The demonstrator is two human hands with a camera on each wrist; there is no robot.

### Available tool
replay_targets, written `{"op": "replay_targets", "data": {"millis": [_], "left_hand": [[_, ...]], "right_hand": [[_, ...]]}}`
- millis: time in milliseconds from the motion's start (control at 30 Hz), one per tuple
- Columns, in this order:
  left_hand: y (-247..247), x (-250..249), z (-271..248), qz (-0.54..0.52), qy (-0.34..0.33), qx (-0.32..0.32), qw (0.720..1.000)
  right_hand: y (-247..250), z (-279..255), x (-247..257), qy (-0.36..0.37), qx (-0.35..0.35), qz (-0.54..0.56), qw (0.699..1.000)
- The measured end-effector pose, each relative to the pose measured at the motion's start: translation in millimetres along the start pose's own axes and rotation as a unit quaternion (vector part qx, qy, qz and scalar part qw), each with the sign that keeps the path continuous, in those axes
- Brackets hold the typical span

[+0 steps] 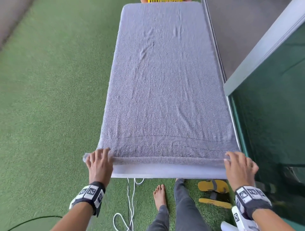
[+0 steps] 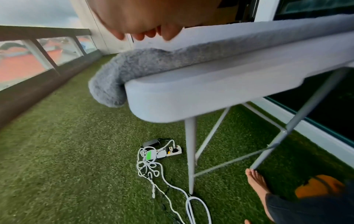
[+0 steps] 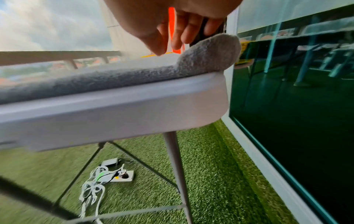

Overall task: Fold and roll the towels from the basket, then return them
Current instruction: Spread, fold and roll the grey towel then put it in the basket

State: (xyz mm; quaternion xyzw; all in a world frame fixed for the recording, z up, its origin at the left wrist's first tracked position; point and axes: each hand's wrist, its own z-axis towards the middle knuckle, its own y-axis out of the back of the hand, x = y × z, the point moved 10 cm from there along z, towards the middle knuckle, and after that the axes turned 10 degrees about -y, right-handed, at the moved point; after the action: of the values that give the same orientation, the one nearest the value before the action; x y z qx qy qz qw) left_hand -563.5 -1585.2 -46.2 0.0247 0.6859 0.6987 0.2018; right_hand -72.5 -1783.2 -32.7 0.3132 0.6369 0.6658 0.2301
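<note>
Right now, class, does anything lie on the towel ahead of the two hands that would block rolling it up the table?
Nothing visible does. The towel lies flat and bare from the left hand and right hand to the far end; the basket stands beyond it.

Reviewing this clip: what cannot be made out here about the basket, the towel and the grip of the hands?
- Basket: head view, only a yellow strip shows, cut off by the top edge; contents unseen.
- Towel: layers cannot be counted; its far end hides the table beneath.
- Left hand: left wrist view, palm hides the fingertips' contact.
- Right hand: motion blur.
</note>
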Motion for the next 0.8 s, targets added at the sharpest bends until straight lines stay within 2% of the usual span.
{"op": "replay_targets", "data": {"millis": [67, 133, 167, 267, 367, 467, 567, 633, 700, 800], "left_hand": [[1.2, -14.8, -6.3, -0.046, -0.053, -0.027, 0.997], [-1.9, -30.9, -18.1, -0.095, -0.105, -0.038, 0.989], [-5.2, -32.4, -23.3, -0.097, -0.119, -0.042, 0.987], [-5.7, -26.7, -22.7, -0.055, -0.122, -0.04, 0.99], [-2.9, -21.5, -10.3, -0.04, -0.125, -0.032, 0.991], [3.0, -23.8, -1.4, -0.044, -0.144, -0.024, 0.988], [3.9, -22.6, 1.6, -0.043, -0.145, 0.002, 0.988], [1.5, -21.2, 4.5, -0.039, -0.134, 0.025, 0.99], [0.2, -16.3, 10.7, -0.03, -0.102, 0.034, 0.994], [2.9, -10.3, 16.6, -0.008, -0.061, 0.009, 0.998]], "right_hand": [[-7.7, -8.2, 8.1, 0.043, 0.018, 0.037, 0.998], [-24.4, -21.7, 16.2, 0.113, 0.058, 0.029, 0.991], [-32.5, -24.7, 14.1, 0.126, 0.074, 0.022, 0.989], [-32.2, -18.3, 10.0, 0.105, 0.088, 0.033, 0.99], [-15.5, -8.7, 16.1, 0.088, 0.053, 0.098, 0.99], [-9.1, -2.7, 19.8, 0.084, 0.025, 0.118, 0.989], [-7.6, 3.1, 20.9, 0.102, 0.021, 0.072, 0.992], [-16.8, 5.6, 24.4, 0.117, 0.053, 0.011, 0.992], [-23.2, 12.1, 22.0, 0.101, 0.081, -0.006, 0.992], [-10.9, 19.1, 21.1, 0.072, 0.027, -0.027, 0.997]]}}
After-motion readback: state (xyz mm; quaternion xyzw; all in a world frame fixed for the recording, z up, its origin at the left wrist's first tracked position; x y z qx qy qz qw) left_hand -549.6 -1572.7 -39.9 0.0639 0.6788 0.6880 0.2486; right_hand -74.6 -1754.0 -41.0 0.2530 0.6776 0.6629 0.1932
